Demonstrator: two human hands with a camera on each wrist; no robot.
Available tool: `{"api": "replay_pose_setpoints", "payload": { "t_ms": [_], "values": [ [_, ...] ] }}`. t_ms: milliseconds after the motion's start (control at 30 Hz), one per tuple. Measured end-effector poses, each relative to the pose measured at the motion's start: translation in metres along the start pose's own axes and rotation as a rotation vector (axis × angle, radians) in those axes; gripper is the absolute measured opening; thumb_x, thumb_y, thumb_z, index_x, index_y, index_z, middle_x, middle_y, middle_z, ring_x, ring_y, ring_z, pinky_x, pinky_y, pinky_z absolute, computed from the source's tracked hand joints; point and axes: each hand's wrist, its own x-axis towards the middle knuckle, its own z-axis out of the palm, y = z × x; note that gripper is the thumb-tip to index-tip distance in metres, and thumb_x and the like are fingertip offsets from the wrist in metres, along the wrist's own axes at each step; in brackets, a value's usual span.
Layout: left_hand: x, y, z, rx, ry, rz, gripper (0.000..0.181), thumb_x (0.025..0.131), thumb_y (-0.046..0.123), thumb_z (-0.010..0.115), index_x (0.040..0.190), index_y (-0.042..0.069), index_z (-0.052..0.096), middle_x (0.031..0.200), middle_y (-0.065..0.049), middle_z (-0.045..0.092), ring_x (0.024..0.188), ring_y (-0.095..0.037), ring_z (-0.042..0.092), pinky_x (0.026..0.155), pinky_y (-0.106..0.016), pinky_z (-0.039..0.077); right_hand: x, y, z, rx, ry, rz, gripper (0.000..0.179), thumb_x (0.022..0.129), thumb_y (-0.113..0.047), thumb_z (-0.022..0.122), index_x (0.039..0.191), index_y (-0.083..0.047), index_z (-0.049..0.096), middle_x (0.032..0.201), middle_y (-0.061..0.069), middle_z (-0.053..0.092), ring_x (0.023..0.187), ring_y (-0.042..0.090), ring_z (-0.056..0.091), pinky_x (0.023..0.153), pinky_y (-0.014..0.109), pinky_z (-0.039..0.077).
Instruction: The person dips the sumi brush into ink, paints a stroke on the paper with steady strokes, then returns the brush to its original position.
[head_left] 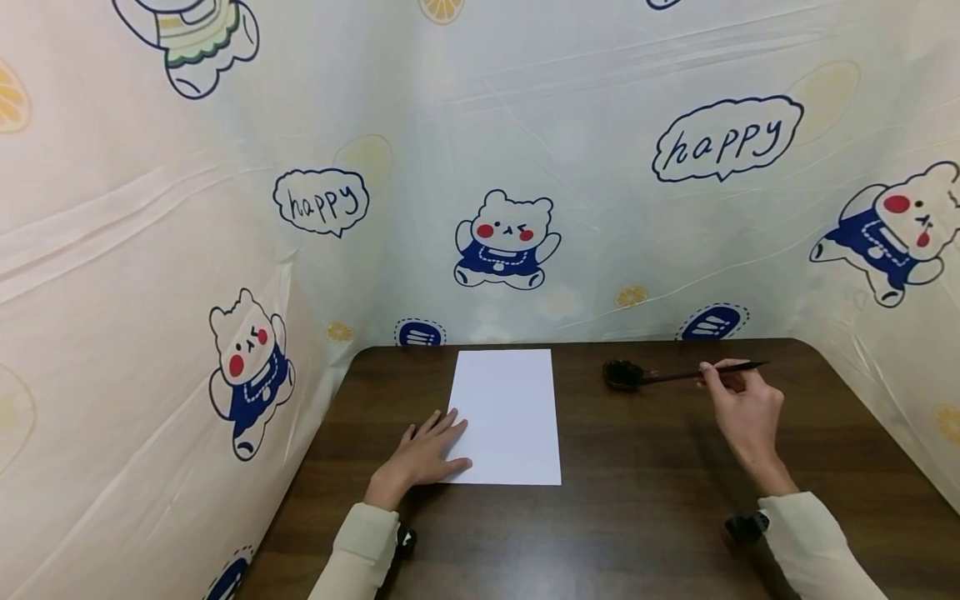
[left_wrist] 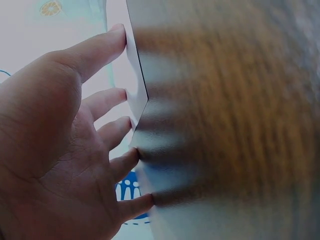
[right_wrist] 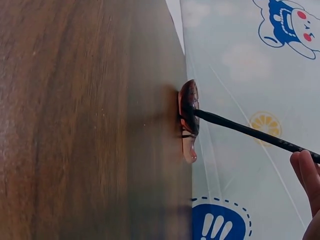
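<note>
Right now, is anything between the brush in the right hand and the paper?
The dark dish at the end of the brush: its rim likely needs clearing. Past it, nothing visible but table before the paper; the left hand rests at the opposite edge.

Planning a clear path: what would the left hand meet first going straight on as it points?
The white paper, it seems; the left hand overlaps its left edge, though depth is unclear.

Left grip point(head_left: 420, 454): palm down, fingers point(left_wrist: 135, 207) spread, thumb point(left_wrist: 100, 50) apart; left forearm point(head_left: 356, 546) behind it. Right grip point(head_left: 750, 412), well apart from the left: thumb and fingers point(right_wrist: 310, 172) closed in a pinch, right forearm point(head_left: 813, 537) behind it.
</note>
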Motion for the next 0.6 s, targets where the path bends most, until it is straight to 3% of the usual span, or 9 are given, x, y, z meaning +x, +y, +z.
{"api": "replay_pose_setpoints", "payload": {
  "t_ms": [600],
  "values": [
    [0.0009,-0.0003,0.0014,-0.001,0.002,-0.005,0.075,0.091,0.059,0.057,0.154,0.026,0.032,0.165,-0.001,0.019,0.153,-0.034,0.011,0.115,-0.071,0.010,-0.0019,0.0021,-0.0070,-0.039,-0.008,0.024,0.014,0.090,-0.018,0.071,0.091,-0.004,0.070,0.077,0.016,0.075,0.066,-0.024,0.054,0.056,0.002,0.039]
  ]
}}
